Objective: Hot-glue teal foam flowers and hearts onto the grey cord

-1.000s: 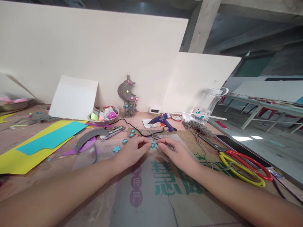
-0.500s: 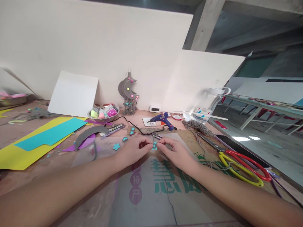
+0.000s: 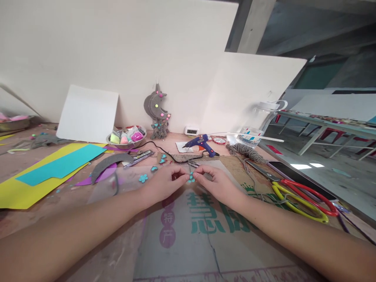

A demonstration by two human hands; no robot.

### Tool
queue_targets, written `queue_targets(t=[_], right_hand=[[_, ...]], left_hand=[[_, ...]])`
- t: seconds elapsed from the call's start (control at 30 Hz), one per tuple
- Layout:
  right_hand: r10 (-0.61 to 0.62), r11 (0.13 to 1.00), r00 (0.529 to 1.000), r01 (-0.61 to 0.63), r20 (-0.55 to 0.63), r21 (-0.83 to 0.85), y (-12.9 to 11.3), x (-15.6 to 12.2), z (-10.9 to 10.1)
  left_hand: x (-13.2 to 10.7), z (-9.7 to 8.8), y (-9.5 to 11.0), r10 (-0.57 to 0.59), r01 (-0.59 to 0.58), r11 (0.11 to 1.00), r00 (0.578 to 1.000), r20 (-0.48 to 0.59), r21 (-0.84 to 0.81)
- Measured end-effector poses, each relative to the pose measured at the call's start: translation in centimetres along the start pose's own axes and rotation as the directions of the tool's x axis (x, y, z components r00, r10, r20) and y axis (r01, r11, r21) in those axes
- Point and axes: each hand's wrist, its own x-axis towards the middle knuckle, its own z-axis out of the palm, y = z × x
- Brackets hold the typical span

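Observation:
Between the fingertips of both hands is a small turquoise flower (image 3: 191, 177), partly covered by the fingers. My left hand (image 3: 167, 180) pinches its left side, and my right hand (image 3: 213, 181) pinches its right side. Both hands are just above a printed cardboard sheet (image 3: 182, 250) with clear plastic over part of it. To the left of my left hand lie another turquoise flower (image 3: 143, 178) and a turquoise heart (image 3: 154, 169). A dark string (image 3: 212, 248) runs down the cardboard below the hands.
Behind the hands lies a blue glue gun (image 3: 201, 144) with its black cord. Red-and-yellow scissors (image 3: 305, 197), a phone (image 3: 299, 178) and grey yarn (image 3: 245, 152) are on the right. Yellow and turquoise sheets (image 3: 61, 163) lie left. A grey moon ornament (image 3: 157, 107) hangs behind.
The camera view has shifted slightly, with little change on the table. Both hands keep their pinch on the flower, and the fingertips have moved only a little.

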Motion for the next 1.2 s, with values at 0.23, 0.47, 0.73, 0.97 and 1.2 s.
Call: queue_targets(t=[0.23, 0.47, 0.73, 0.97, 1.2], right_hand=[[-0.006, 1.000, 1.000, 0.006, 0.014, 0.011, -0.18, 0.00, -0.21], [0.018, 0.998, 1.000, -0.018, -0.003, 0.065, -0.43, -0.09, -0.14], [0.039, 0.998, 0.999, -0.038, -0.022, 0.044, -0.24, -0.08, -0.05], [0.006, 0.999, 1.000, -0.007, 0.011, 0.051, -0.16, -0.13, -0.18], [0.041, 0.993, 0.999, -0.044, 0.031, 0.109, -0.22, -0.01, -0.09]], left_hand=[[-0.04, -0.19, 0.29, 0.006, -0.006, 1.000, 1.000, 0.028, -0.018], [-0.04, -0.16, 0.31, -0.026, 0.027, 0.999, 0.999, 0.028, -0.020], [-0.30, -0.25, 0.66, -0.032, 0.032, 0.999, 0.999, 0.032, -0.005], [-0.14, -0.16, 0.28, -0.010, 0.010, 1.000, 1.000, 0.025, -0.018], [-0.29, -0.27, 0.50, -0.042, 0.042, 0.999, 0.999, -0.017, -0.028]])
